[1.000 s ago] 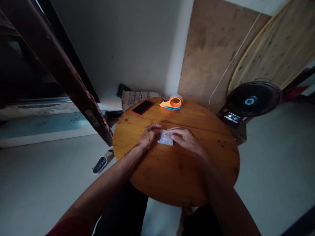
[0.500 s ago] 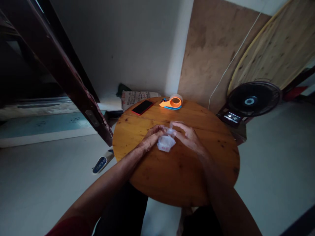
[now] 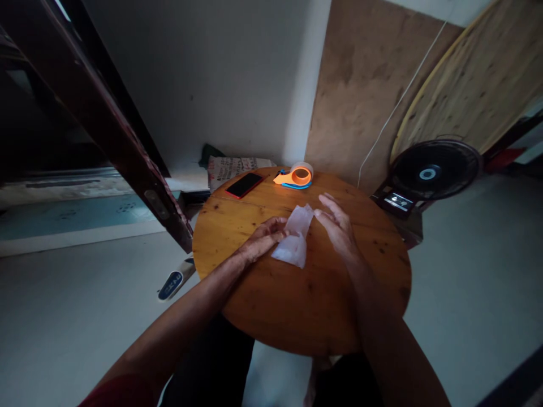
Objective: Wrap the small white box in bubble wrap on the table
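Observation:
A small clear plastic bag (image 3: 294, 237) with something pinkish inside lies unfolded on the round wooden table (image 3: 305, 299). My left hand (image 3: 263, 241) pinches the bag's left edge with curled fingers. My right hand (image 3: 337, 227) is at the bag's upper right corner, fingers stretched out and apart, its fingertips touching the top of the bag.
A phone with a red edge (image 3: 244, 184) and an orange tape dispenser (image 3: 296, 176) lie at the table's far side. A black fan (image 3: 432, 171) stands to the right, a dark wooden beam (image 3: 106, 124) to the left, and boards lean on the wall.
The bag was a small folded packet between both hands; it has since been unfolded and stretched longer. My right hand moved up and right and its fingers spread.

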A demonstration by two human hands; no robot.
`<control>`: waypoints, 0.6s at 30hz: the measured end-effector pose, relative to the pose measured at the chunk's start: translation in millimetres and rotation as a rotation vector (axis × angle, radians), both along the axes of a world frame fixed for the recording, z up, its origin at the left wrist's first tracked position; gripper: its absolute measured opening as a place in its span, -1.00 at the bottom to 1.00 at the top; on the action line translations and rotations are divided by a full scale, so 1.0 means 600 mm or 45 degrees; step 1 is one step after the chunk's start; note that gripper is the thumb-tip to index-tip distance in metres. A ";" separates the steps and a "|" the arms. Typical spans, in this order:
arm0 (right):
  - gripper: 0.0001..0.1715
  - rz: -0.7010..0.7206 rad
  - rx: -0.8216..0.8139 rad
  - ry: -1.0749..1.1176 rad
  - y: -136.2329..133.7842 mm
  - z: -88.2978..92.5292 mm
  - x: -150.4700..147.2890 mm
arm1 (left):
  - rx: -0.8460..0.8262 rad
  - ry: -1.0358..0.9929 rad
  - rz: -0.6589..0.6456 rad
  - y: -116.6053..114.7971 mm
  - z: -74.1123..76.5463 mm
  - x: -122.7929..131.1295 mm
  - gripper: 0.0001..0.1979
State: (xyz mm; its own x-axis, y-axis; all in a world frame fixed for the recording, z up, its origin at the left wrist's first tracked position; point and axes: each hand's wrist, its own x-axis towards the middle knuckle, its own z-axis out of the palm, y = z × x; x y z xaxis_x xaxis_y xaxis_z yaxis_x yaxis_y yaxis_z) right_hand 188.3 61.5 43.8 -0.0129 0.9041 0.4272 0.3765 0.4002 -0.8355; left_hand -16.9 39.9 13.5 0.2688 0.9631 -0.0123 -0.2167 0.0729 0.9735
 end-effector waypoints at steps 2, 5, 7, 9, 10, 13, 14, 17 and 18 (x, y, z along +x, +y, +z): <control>-0.49 -0.102 -0.008 -0.004 0.004 -0.002 0.002 | 0.010 -0.031 -0.018 0.001 -0.002 0.000 -0.56; -0.61 -0.161 0.035 0.037 0.005 0.000 0.002 | 0.030 -0.030 -0.008 0.003 -0.005 0.000 -0.57; -0.68 -0.112 0.048 0.018 0.001 0.004 -0.002 | 0.044 -0.030 -0.034 0.004 -0.007 0.000 -0.56; -0.71 -0.031 0.011 -0.117 -0.005 0.005 -0.009 | 0.051 -0.035 -0.059 0.004 -0.008 -0.001 -0.54; -0.70 0.007 -0.013 -0.220 -0.009 0.004 -0.014 | 0.054 -0.043 -0.069 0.004 -0.008 -0.002 -0.53; -0.69 0.072 -0.031 -0.554 -0.020 -0.003 -0.029 | 0.044 -0.070 -0.090 0.005 -0.008 -0.003 -0.52; -0.70 0.071 -0.025 -0.647 -0.022 -0.006 -0.033 | 0.034 -0.077 -0.093 0.005 -0.007 -0.004 -0.52; -0.82 0.000 -0.021 -0.859 -0.022 -0.010 -0.036 | 0.021 -0.074 -0.062 0.007 -0.007 -0.004 -0.52; -0.83 -0.042 -0.030 -0.899 -0.021 -0.008 -0.033 | 0.025 -0.059 -0.038 0.009 -0.008 -0.004 -0.54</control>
